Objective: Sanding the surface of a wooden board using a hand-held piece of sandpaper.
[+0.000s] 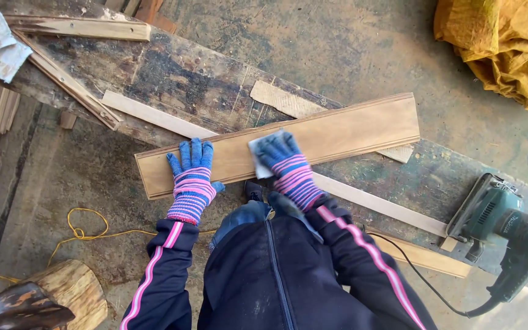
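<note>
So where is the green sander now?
In the head view, the sander lies at the right end of the bench, right of the board and the right hand.

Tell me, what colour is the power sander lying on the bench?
Dark green, with black parts, seen in the head view: power sander.

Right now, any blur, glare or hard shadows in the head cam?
Head view: even daylight, soft shadows, sharp on both gloved hands, the left hand and right hand, and on the board; a blown-out sunlit patch at the bottom right by the sander; slight wide-angle bending at the edges.
</note>
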